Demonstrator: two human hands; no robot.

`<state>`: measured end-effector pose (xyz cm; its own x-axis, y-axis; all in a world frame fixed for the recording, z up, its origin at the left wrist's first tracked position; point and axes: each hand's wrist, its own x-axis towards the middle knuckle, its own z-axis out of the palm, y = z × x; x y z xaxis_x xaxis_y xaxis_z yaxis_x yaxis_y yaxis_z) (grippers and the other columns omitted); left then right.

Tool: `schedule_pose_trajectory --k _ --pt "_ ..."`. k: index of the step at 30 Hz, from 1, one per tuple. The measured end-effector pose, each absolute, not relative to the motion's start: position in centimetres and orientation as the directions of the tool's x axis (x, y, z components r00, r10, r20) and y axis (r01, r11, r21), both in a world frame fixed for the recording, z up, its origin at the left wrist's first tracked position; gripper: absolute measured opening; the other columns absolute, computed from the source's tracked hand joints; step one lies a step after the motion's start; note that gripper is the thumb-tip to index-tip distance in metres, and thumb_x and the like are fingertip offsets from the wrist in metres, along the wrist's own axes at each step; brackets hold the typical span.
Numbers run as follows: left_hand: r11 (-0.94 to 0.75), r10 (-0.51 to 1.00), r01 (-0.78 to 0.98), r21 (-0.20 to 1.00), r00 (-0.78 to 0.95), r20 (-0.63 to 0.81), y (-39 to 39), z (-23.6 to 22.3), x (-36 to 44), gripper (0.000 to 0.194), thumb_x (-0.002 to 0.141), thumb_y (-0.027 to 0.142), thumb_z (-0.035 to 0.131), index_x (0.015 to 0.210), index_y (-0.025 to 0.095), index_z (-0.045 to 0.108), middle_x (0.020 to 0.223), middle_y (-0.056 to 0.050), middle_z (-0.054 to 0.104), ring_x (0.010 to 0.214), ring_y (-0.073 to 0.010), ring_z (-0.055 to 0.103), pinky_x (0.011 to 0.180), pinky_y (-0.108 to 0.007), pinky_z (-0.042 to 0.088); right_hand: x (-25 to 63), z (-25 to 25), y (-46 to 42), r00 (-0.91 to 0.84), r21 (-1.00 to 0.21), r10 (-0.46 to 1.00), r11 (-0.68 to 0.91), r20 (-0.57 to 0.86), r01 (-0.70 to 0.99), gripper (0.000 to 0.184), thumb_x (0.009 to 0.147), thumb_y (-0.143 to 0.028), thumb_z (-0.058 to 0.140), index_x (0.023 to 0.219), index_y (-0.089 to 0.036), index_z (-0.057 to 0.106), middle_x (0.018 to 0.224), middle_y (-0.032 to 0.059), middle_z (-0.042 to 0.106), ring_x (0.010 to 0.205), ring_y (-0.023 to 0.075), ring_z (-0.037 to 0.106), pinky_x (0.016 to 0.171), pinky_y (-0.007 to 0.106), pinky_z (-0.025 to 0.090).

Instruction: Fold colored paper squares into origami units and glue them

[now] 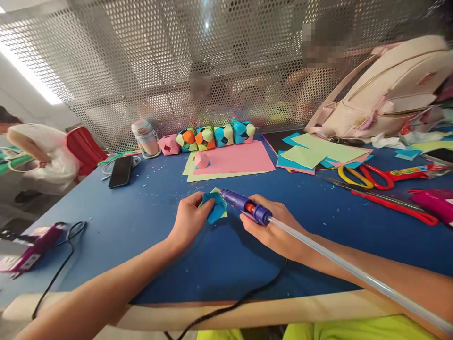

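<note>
Between the thumb and fingers of my left hand (193, 215) is a folded paper piece (216, 210), blue with pale green edges. My right hand (272, 231) is wrapped round a purple hot glue gun (244, 203), whose nozzle meets or nearly meets the paper's upper right edge. A long clear glue stick (329, 252) sticks out of the gun's back end toward the lower right. Beyond my hands, a small pink folded paper shape (201, 160) rests on pink and pale green sheets (240, 158).
Several folded paper balls (196, 139) line the perforated metal screen (159, 66), beside a bottle (146, 138). A phone (121, 172) lies left; scissors (371, 178), loose coloured paper (307, 153) and a backpack (396, 89) are right. A black cord (244, 300) crosses the front edge. Another person (42, 146) sits far left.
</note>
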<state>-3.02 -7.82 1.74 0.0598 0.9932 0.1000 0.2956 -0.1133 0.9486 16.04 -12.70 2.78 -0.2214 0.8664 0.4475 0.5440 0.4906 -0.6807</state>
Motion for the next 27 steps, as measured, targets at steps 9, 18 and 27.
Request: schedule_pose_trajectory --k 9,18,27 --pt "-0.114 0.993 0.318 0.941 0.072 0.096 -7.9 1.4 -2.9 0.023 0.074 0.031 0.059 0.058 0.016 0.052 0.054 0.006 0.044 0.054 -0.0088 0.037 0.048 -0.020 0.030 15.6 2.6 -12.7 -0.260 -0.631 0.862 0.498 0.436 0.595 0.010 0.083 -0.022 0.047 0.074 -0.022 0.041 0.062 -0.0030 0.050 0.048 0.0112 0.043 0.050 0.023 0.034" --pt "-0.116 0.993 0.312 0.943 0.073 0.098 -8.1 1.0 -3.1 0.025 0.073 0.030 0.059 0.056 0.017 0.047 0.054 0.006 0.040 0.055 -0.0088 0.035 0.049 -0.020 0.029 15.4 2.2 -13.0 -0.267 -0.599 0.868 0.485 0.418 0.638 0.010 0.082 -0.022 0.048 0.075 -0.023 0.041 0.063 -0.0028 0.050 0.051 0.0124 0.046 0.053 0.024 0.035" --pt "-0.059 0.996 0.281 0.958 0.078 0.039 -8.2 0.7 -3.3 0.024 0.074 0.034 0.059 0.060 0.016 0.051 0.057 0.005 0.046 0.057 -0.0100 0.039 0.051 -0.021 0.033 15.6 1.7 -13.1 -0.226 -0.642 0.892 0.441 0.392 0.627 0.011 0.082 -0.024 0.048 0.075 -0.023 0.041 0.060 -0.0045 0.047 0.048 0.0115 0.042 0.051 0.024 0.033"
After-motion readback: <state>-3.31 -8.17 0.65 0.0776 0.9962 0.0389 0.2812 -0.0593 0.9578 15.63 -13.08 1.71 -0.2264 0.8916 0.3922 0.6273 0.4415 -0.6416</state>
